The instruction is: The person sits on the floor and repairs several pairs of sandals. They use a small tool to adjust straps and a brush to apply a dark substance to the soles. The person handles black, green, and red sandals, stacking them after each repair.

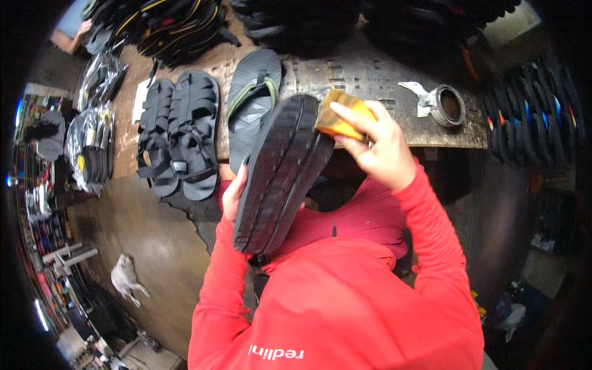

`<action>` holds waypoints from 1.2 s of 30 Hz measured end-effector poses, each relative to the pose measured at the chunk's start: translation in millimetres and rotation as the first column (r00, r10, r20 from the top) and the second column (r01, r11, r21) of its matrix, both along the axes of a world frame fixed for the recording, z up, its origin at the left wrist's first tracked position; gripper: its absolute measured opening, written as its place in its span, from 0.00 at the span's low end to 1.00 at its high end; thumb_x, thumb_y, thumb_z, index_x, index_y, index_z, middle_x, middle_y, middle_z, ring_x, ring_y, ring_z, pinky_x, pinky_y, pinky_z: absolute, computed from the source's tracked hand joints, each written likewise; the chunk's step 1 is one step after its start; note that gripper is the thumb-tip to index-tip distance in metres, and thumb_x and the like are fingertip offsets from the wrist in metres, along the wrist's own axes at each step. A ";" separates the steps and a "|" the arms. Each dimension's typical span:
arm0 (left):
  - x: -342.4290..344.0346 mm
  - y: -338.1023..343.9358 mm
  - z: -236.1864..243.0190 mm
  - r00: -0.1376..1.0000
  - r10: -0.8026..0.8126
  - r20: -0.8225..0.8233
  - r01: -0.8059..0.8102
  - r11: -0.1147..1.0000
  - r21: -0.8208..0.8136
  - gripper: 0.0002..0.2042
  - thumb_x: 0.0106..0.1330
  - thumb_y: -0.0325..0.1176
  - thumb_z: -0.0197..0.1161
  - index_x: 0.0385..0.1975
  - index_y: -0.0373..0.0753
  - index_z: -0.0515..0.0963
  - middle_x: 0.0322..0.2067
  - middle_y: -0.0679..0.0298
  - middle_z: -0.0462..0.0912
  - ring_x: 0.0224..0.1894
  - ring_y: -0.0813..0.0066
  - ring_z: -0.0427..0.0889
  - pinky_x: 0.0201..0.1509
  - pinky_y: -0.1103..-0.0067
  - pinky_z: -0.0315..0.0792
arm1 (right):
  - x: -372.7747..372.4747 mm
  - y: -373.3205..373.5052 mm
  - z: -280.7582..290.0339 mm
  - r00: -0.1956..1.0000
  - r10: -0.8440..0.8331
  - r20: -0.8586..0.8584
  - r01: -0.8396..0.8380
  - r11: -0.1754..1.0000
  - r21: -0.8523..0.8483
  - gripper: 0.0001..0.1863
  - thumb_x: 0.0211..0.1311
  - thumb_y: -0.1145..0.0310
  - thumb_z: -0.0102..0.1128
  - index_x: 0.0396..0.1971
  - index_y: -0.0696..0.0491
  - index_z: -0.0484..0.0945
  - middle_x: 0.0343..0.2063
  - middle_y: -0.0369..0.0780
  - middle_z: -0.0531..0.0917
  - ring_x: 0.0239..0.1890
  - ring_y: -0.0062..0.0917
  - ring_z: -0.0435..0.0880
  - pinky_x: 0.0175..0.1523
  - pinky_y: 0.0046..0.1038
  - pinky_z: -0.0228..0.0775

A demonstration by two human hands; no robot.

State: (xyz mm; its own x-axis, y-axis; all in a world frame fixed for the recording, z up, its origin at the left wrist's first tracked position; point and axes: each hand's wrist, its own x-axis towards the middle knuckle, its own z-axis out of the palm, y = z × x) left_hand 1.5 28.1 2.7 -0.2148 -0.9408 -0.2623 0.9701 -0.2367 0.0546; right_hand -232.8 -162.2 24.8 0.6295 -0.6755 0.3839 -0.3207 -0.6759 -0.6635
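My left hand (233, 200) grips a dark sandal (277, 172) on its side or underside, with its grooved black face toward me and its long axis tilted up to the right. My right hand (382, 148) holds a worn yellow block (348, 128) against the sandal's upper right edge, fingers bent over it. Just behind, a flip-flop (246, 86) with an olive-green strap lies on the worn bench (320, 68), beside a pair of black strappy sandals (194, 123) to the left.
A round metal tin (450, 105) with white scraps beside it sits at the bench's right. Piled footwear (166, 31) lines the back; bagged stacks (89, 148) stand left, more sandals (524, 111) right. A white animal (127, 277) lies on the floor. Another person's arm (66, 37) shows upper left.
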 end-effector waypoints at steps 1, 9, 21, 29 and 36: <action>-1.7 -10.7 -0.9 0.998 -0.014 0.059 0.017 0.999 -0.047 0.37 0.77 0.61 0.40 0.73 0.36 0.61 0.66 0.43 0.70 0.61 0.37 0.76 0.66 0.48 0.72 | 2.2 20.2 -4.6 0.999 -0.012 -0.042 0.014 0.999 0.032 0.33 0.49 0.75 0.73 0.60 0.41 0.81 0.46 0.48 0.79 0.44 0.43 0.83 0.50 0.35 0.79; -8.2 -80.9 -13.5 0.994 0.104 0.021 -0.099 0.980 -0.172 0.33 0.79 0.56 0.39 0.70 0.35 0.65 0.64 0.43 0.74 0.58 0.42 0.81 0.62 0.42 0.73 | 1.3 139.2 44.6 0.850 0.436 -0.294 -0.428 0.899 0.096 0.38 0.46 0.67 0.70 0.64 0.36 0.75 0.46 0.47 0.76 0.24 0.36 0.85 0.25 0.34 0.80; -22.4 -73.8 1.0 0.996 0.048 -0.079 -0.058 0.990 -0.129 0.33 0.79 0.57 0.39 0.68 0.33 0.67 0.60 0.42 0.77 0.55 0.43 0.82 0.59 0.47 0.77 | 22.5 72.9 62.7 0.979 0.096 -0.181 -0.144 0.949 -0.279 0.30 0.51 0.72 0.64 0.58 0.33 0.82 0.36 0.41 0.78 0.22 0.29 0.82 0.24 0.30 0.80; -29.9 -52.8 6.6 1.000 0.013 -0.022 -0.011 0.995 0.103 0.35 0.77 0.60 0.41 0.68 0.33 0.68 0.58 0.42 0.79 0.56 0.41 0.82 0.59 0.46 0.77 | 9.2 73.9 35.9 0.958 0.268 -0.100 -0.281 0.950 -0.140 0.40 0.38 0.73 0.73 0.59 0.32 0.80 0.44 0.45 0.77 0.28 0.39 0.86 0.31 0.36 0.83; -22.4 -25.8 15.9 0.996 -0.088 -0.028 0.091 0.991 0.099 0.33 0.78 0.56 0.41 0.70 0.34 0.66 0.65 0.40 0.72 0.59 0.37 0.79 0.57 0.41 0.76 | 3.8 -30.7 25.8 0.977 -0.184 -0.109 0.172 0.979 -0.113 0.27 0.53 0.69 0.75 0.56 0.41 0.83 0.40 0.44 0.81 0.39 0.38 0.84 0.44 0.34 0.77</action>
State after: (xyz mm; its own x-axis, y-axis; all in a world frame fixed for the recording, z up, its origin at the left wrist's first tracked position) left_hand -20.9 2.3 18.6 -0.3040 -0.8867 -0.3485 0.9455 -0.3257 0.0038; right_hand -229.0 -192.9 50.6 0.5478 -0.7416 0.3871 -0.5138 -0.6634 -0.5440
